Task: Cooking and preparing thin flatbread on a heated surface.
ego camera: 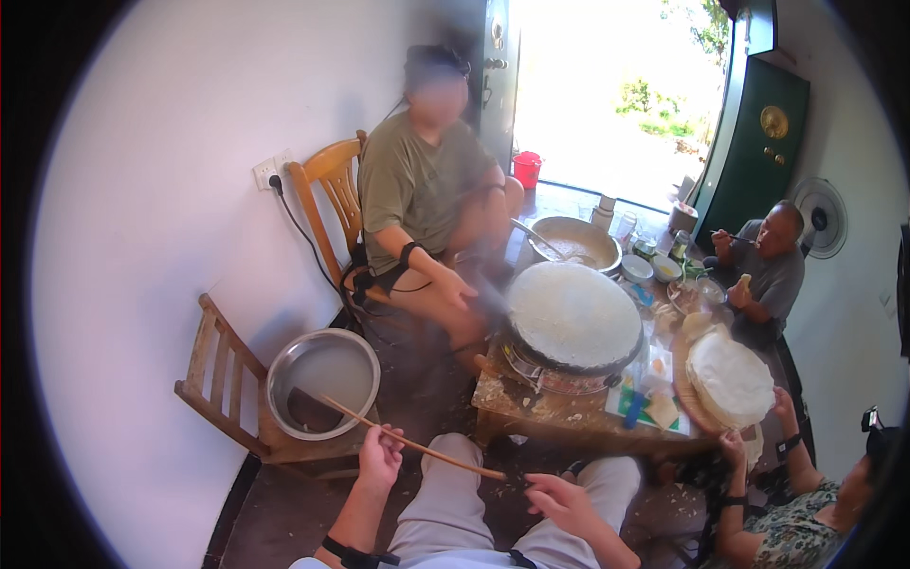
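A thin wooden stick [444, 455] slants across above my knees, held near its middle by my left hand [382, 455]. My right hand [561, 498] hovers over my right thigh, just off the stick's right end, fingers apart and holding nothing. In front of me, a round griddle [576, 316] on a low wooden table [522, 412] carries a wide pale sheet of batter or flatbread that covers its top. The stick's far end overlaps a metal basin [362, 348] of cloudy liquid, in which a dark flat piece [313, 412] leans.
The basin stands on a wooden chair [227, 384]. Stacked flatbreads [725, 377] lie at the table's right, touched by a person's hands [732, 448]. Behind the griddle is a batter bowl [604, 245] with a ladle. A seated person [419, 192] extends a hand beside the griddle; another person [768, 270] eats.
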The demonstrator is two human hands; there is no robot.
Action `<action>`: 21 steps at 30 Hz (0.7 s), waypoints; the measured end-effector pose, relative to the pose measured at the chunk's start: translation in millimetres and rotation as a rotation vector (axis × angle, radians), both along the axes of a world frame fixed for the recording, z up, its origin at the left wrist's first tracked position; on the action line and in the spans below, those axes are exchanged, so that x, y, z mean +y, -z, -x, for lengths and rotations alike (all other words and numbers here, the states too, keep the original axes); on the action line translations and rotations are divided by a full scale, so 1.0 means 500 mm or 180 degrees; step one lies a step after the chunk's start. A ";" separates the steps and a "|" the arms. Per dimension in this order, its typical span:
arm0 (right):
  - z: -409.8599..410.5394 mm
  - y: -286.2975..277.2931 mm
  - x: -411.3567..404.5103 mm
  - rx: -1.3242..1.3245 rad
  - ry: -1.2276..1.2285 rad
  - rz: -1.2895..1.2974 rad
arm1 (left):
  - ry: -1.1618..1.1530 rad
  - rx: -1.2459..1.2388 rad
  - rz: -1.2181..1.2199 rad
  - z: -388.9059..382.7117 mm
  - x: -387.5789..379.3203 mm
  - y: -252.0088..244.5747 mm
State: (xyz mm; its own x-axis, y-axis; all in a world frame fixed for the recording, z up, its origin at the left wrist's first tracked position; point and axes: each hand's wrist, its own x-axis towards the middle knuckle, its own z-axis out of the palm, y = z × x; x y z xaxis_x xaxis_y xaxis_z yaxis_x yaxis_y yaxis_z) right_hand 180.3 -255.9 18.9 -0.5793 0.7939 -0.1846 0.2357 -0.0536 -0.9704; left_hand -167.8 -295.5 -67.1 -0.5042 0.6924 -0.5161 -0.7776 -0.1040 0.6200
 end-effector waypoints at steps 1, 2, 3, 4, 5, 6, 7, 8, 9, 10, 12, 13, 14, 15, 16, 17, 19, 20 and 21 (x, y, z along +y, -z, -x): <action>-0.049 0.024 -0.002 -0.0269 0.0294 -0.0289 | -0.0027 -0.0034 -0.0100 0.002 0.012 -0.006; -0.094 0.046 -0.004 -0.0539 0.0583 -0.0576 | 0.0004 -0.0029 -0.0170 0.007 0.020 -0.009; -0.120 0.042 -0.014 -0.1062 0.0852 -0.0974 | 0.0013 -0.0071 -0.0181 0.017 0.026 -0.010; -0.144 0.028 -0.032 -0.1584 0.1101 -0.1367 | -0.0072 -0.0061 -0.0225 0.030 0.028 -0.011; -0.178 0.025 -0.052 -0.2205 0.0999 -0.0891 | -0.0153 -0.0049 -0.0268 0.040 0.029 -0.019; -0.219 0.032 -0.076 -0.2852 0.0936 -0.0380 | -0.0110 -0.0095 -0.0341 0.040 0.039 -0.027; -0.252 0.052 -0.110 -0.2992 0.0989 -0.0854 | -0.0075 -0.0163 -0.0328 0.040 0.049 -0.037; -0.277 0.065 -0.142 -0.3123 0.1023 -0.1324 | -0.0131 -0.0163 -0.0332 0.043 0.055 -0.045; -0.292 0.069 -0.170 -0.3217 0.0979 -0.1331 | -0.0184 -0.0150 -0.0350 0.051 0.061 -0.052; -0.310 0.069 -0.193 -0.3421 0.0838 -0.1013 | -0.0161 -0.0113 -0.0403 0.052 0.063 -0.063; -0.349 0.069 -0.240 -0.3824 0.0553 -0.0384 | -0.0150 -0.0161 -0.0451 0.062 0.076 -0.057; -0.374 0.063 -0.265 -0.3995 0.0431 -0.0120 | -0.0149 -0.0161 -0.0489 0.065 0.086 -0.054; -0.397 0.056 -0.286 -0.4131 0.0316 0.0106 | -0.0131 -0.0143 -0.0483 0.068 0.092 -0.057; -0.419 0.046 -0.305 -0.4257 0.0166 0.0296 | -0.0092 -0.0182 -0.0494 0.075 0.096 -0.059; -0.441 0.032 -0.321 -0.4375 0.0032 0.0480 | -0.0120 -0.0232 -0.0521 0.083 0.097 -0.058; -0.462 0.014 -0.331 -0.4466 -0.0082 0.0615 | -0.0148 -0.0279 -0.0549 0.090 0.101 -0.058; -0.496 -0.035 -0.348 -0.4615 -0.0232 0.0793 | -0.0061 -0.0315 -0.0594 0.097 0.110 -0.060; -0.507 -0.063 -0.346 -0.4685 -0.0249 0.0776 | -0.0068 -0.0338 -0.0582 0.098 0.121 -0.069; -0.515 -0.095 -0.341 -0.4740 -0.0216 0.0714 | -0.0074 -0.0352 -0.0565 0.099 0.130 -0.078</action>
State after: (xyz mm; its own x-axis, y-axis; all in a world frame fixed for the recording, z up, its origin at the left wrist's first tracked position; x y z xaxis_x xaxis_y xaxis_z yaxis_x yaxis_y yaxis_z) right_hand 438.1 -426.6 66.3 0.2080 0.6504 -0.7306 0.9776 -0.1130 0.1777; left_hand -217.1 -230.5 -27.9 -0.4681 0.7662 -0.4403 -0.8361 -0.2226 0.5014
